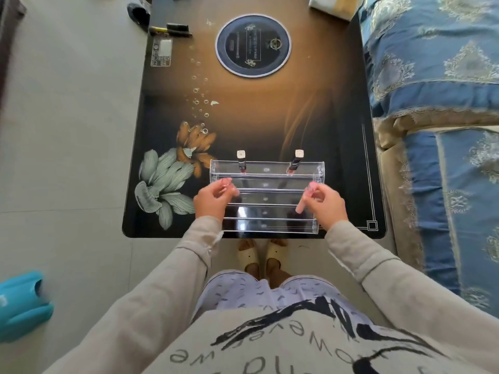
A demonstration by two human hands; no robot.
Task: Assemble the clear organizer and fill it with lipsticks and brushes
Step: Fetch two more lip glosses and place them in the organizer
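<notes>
A clear tiered organizer (266, 211) stands near the front edge of the dark table (253, 117). Two lipsticks stand in its back tier, one at the left (241, 161) and one at the right (296, 160), both with pale caps. My left hand (213, 198) hovers over the organizer's left end and pinches a pink lipstick (226, 184). Over the right end, my right hand (324, 202) grips another pink lipstick (304, 198), which points down toward a lower tier.
A round black disc (253, 45) lies at the table's far middle. Dark tools (172, 29) sit at the far left corner. A blue patterned sofa (437, 103) runs along the right. A teal object (23, 303) lies on the floor at left.
</notes>
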